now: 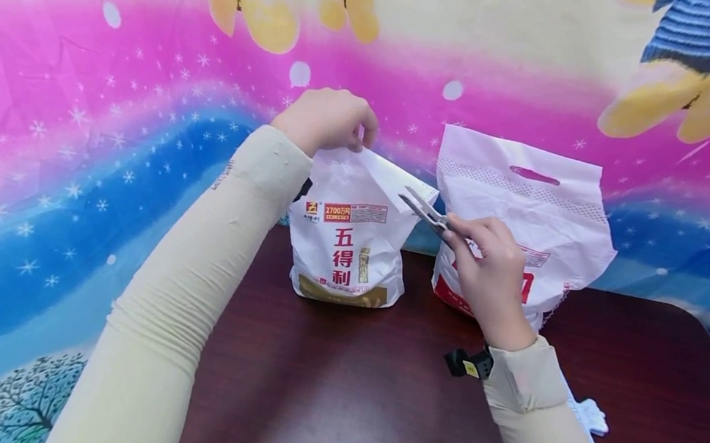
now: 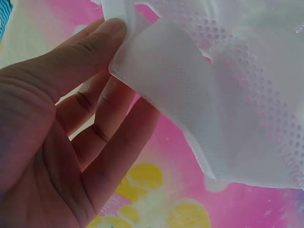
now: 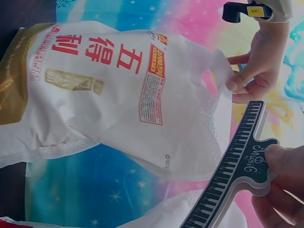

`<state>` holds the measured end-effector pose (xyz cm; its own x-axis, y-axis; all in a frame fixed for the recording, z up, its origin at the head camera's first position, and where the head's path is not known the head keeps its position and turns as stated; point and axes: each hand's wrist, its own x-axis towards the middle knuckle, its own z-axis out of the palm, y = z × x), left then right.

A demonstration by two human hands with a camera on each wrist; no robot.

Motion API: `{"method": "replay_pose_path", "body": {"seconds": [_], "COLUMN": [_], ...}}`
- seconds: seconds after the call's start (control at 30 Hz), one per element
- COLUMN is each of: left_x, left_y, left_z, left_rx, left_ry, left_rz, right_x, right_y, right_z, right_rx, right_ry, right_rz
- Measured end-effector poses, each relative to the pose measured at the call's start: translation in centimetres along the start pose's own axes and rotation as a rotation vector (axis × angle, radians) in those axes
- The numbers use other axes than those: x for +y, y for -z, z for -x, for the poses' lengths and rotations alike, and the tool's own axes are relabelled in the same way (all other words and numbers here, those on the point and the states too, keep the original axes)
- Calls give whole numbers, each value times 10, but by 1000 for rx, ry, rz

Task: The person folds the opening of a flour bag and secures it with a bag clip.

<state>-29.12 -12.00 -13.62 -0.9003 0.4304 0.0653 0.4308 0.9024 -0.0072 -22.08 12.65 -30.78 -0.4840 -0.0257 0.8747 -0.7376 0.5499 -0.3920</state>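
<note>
A white flour bag (image 1: 311, 257) with red characters and a gold base stands upright on the table. My left hand (image 1: 334, 119) pinches its top edge; in the left wrist view the thumb (image 2: 111, 29) presses on a folded white corner beside the handle slot. The right hand (image 1: 495, 268) holds a long music clip (image 1: 423, 209) near the bag's upper right side, its two long bars slightly apart. Black and white piano keys and the word "Music" mark that clip in the right wrist view, where the right thumb (image 3: 287, 159) lies on its tab.
A second white bag (image 1: 521, 168), with a handle slot and red print, stands just right of the first, partly behind my right hand. Beside the right forearm a pale blue and white object (image 1: 592, 417) lies on the dark wooden table (image 1: 340, 397). A colourful printed cloth (image 1: 157, 153) hangs behind.
</note>
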Motion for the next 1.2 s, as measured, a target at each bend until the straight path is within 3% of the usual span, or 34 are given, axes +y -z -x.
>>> {"method": "replay_pose_path", "body": {"seconds": [0.4,1.2], "left_x": [-1,-5], "left_y": [-3,-6], "left_z": [-1,2], "left_rx": [28,57], "left_ry": [-14,-17], "left_rz": [1,13], "right_x": [1,0], "right_y": [2,4], "right_z": [-14,-43], "right_rx": [20,-98], "right_ry": [22,64], "right_rz": [51,105]}}
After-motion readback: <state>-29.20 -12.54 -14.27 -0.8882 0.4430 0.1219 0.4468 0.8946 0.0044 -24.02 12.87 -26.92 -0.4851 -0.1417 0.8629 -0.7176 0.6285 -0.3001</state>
